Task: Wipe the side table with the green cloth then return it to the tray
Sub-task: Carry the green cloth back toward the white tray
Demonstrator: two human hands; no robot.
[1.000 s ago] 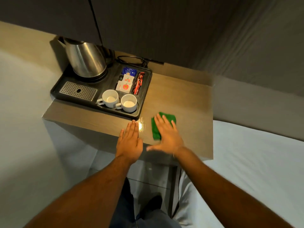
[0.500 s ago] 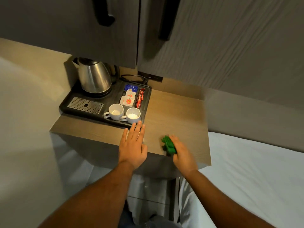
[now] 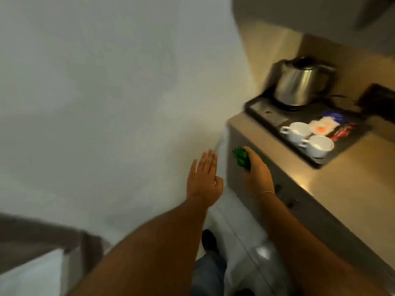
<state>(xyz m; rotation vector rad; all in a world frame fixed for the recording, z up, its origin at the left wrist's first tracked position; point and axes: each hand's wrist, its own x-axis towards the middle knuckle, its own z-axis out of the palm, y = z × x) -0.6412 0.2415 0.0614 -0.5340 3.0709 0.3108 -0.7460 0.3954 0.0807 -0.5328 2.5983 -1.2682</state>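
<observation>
So the right hand [image 3: 257,169] was bunched around the green cloth [image 3: 241,157], fingers curled over it, and pressed it against the front face of the side table [image 3: 342,174] right at its left corner, just under the top edge. Cloth looked crumpled into a wad, mostly poking out past the fingertips. A thin bracelet [image 3: 266,192] sat on that wrist. The left hand [image 3: 204,180] was flat and spread, fingers straight and close together, holding nothing, hanging in the air just beside the corner, apart from both the table and the cloth. Up on the tabletop the black tray [image 3: 316,163] sat well apart from the cloth, toward the back. On it: a steel kettle [image 3: 299,84] at the far end, a metal drip grate [image 3: 271,116] on the left, two white cups [image 3: 307,137] side by side near the front edge, and some sachets [image 3: 333,127] behind them, blue, white with an orange spot, and red. Whole shot was pretty smeared, so I couldn't read any of the packets. A plain pale wall [image 3: 106,103] filled the left side, and the person's jeans and a dark shoe [image 3: 210,240] showed down at the bottom over a light floor.
</observation>
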